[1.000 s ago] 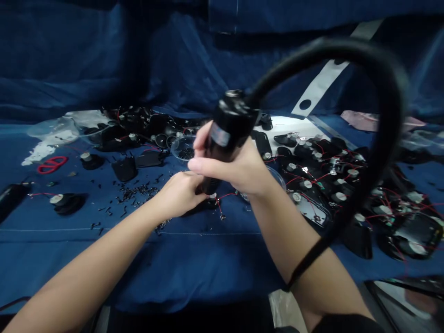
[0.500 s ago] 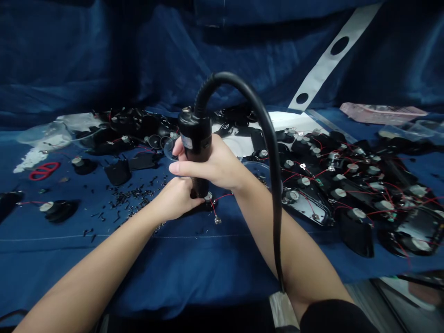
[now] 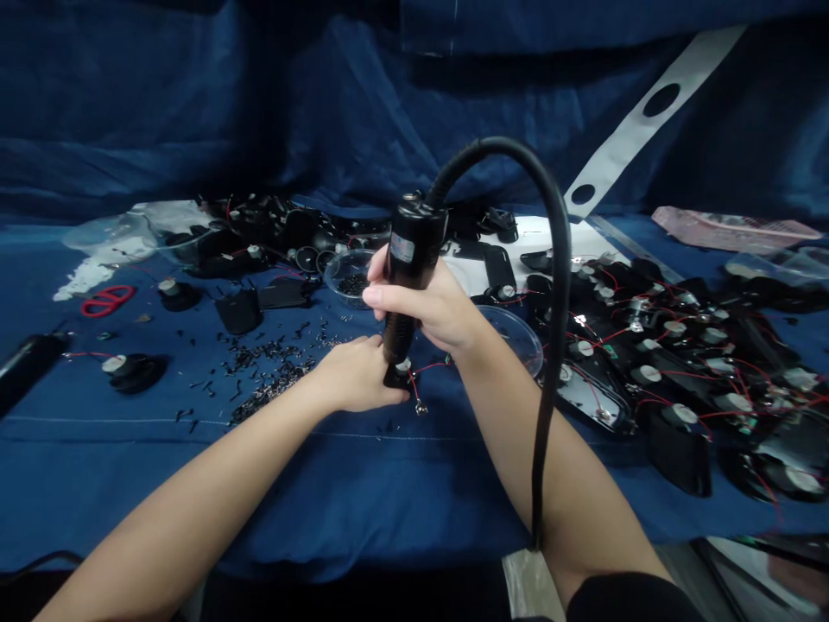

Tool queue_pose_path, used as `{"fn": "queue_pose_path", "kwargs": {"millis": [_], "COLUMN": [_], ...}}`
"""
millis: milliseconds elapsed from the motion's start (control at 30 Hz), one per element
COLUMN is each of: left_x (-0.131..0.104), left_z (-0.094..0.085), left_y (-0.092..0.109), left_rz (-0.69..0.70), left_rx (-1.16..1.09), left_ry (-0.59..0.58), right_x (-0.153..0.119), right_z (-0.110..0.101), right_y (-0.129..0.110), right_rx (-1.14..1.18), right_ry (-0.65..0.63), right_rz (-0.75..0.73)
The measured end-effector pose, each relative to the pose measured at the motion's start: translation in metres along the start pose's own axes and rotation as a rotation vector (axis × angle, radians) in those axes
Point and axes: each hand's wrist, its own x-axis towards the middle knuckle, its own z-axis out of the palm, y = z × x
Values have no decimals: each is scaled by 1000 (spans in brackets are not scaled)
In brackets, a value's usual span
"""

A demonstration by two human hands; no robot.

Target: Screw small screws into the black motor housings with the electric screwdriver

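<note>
Black, cylindrical and upright, with a slight tilt, a handheld power tool (image 3: pixel 414 238) stands at the centre of the work area. The right hand (image 3: pixel 446 313) is closed around its body, thumb across the near side. A thick black cable (image 3: pixel 558 285) arches from the tool's top and drops across the right forearm.

The left hand (image 3: pixel 353 377) lies low against the tool's lower end, its thumb touching a small black part with a white round piece and red wires (image 3: pixel 402 366). This part rests on the blue cloth (image 3: pixel 389 492), directly beneath the tool. Most of the left fingers are hidden; whether they grip the part cannot be told. Contact between tool tip and part is likewise hidden.

Small loose black screws (image 3: pixel 272 376) lie scattered beside the left forearm. Beyond the hands stands a clear round plastic tub (image 3: pixel 332 290) containing dark pieces. Red-handled scissors (image 3: pixel 108 301) lie at far left. Black plastic housings with white cylinders and red wires (image 3: pixel 680 449) crowd the right side.
</note>
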Motion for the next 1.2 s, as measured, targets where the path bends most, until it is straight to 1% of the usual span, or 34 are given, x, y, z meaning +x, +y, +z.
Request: {"fn": "queue_pose_path", "kwargs": {"millis": [100, 233, 533, 667, 733, 867, 967, 1033, 1200], "left_x": [6, 6, 5, 5, 7, 11, 13, 12, 10], "left_z": [5, 5, -2, -5, -8, -13, -14, -11, 0], "left_y": [6, 5, -5, -7, -9, -10, -7, -4, 3], "left_rz": [-10, -19, 37, 37, 35, 2, -52, -59, -5], "left_rx": [-15, -29, -72, -89, -118, -187, -180, -156, -25], "left_ry": [28, 50, -5, -9, -30, -81, -100, -93, -10], "right_x": [0, 0, -1, -1, 0, 0, 0, 0, -2], "right_z": [-1, -2, 1, 1, 0, -3, -4, -4, -2], "right_y": [0, 0, -2, -1, 0, 1, 1, 1, -2], "right_rx": [8, 18, 18, 9, 16, 31, 23, 20, 58], "right_ry": [5, 21, 9, 8, 7, 10, 3, -2, 13], "right_rz": [-11, -13, 2, 1, -10, -14, -16, -16, 5]}}
